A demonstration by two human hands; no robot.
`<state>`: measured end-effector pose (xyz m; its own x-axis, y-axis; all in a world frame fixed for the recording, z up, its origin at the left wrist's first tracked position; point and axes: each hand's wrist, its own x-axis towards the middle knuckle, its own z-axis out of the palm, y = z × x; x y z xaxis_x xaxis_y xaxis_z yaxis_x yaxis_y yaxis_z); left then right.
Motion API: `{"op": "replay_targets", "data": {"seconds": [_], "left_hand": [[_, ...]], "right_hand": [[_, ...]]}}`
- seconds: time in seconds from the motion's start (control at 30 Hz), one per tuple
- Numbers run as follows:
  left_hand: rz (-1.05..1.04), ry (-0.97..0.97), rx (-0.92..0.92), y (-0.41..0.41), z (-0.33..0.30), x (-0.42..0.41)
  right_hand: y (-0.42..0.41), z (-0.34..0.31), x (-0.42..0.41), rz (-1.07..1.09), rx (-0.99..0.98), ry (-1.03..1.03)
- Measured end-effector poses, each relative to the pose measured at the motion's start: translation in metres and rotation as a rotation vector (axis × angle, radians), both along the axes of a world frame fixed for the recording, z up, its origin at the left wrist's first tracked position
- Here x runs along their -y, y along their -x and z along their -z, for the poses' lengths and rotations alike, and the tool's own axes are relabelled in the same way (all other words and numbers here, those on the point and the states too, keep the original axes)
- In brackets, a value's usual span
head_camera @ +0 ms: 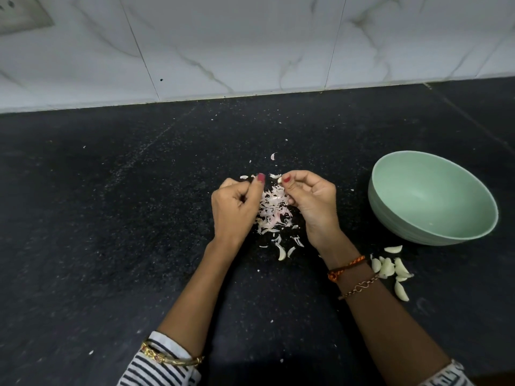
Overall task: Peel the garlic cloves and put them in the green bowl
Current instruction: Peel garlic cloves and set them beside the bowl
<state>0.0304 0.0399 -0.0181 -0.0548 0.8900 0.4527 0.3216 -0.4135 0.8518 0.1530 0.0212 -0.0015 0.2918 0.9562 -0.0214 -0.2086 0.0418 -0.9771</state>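
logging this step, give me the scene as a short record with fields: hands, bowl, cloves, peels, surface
left hand: fingers curled, thumb up; held item not visible
right hand: pinches a clove at the fingertips
bowl: green, upright, right of the hands, looks empty
cloves: loose cluster on the counter in front of the bowl, beside the right wrist
peels: heap between and below the hands
counter: black, speckled with scraps
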Motion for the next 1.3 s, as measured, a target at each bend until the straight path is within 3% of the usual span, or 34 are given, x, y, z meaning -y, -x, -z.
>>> {"op": "replay_targets", "data": {"seconds": [0.07, 0.23, 0.53, 0.73, 0.9, 1.13, 1.3], "left_hand": [[0.016, 0.035, -0.024, -0.001, 0.001, -0.002], [0.243, 0.201, 0.289, -0.007, -0.006, 0.002], [0.272, 0.254, 0.342, -0.02, -0.007, 0.009], [0.25, 0.174, 0.193, -0.016, -0.001, 0.006], [0.187, 0.1, 0.155, -0.015, -0.002, 0.007], [0.066, -0.007, 0.043, -0.011, 0.0, 0.003], [-0.005, -0.121, -0.079, -0.008, 0.001, 0.002]], "right_hand": [[0.003, 0.0, 0.001, 0.008, 0.008, -0.019], [0.005, 0.0, 0.001, 0.014, 0.047, -0.086], [0.003, 0.008, -0.002, 0.086, 0.24, -0.289], [0.006, 0.007, -0.001, -0.013, 0.298, -0.403], [0.01, 0.007, -0.001, 0.057, 0.376, -0.404], [0.008, 0.007, -0.002, 0.01, 0.317, -0.333], [0.008, 0.005, 0.001, -0.047, 0.315, -0.398]]}}
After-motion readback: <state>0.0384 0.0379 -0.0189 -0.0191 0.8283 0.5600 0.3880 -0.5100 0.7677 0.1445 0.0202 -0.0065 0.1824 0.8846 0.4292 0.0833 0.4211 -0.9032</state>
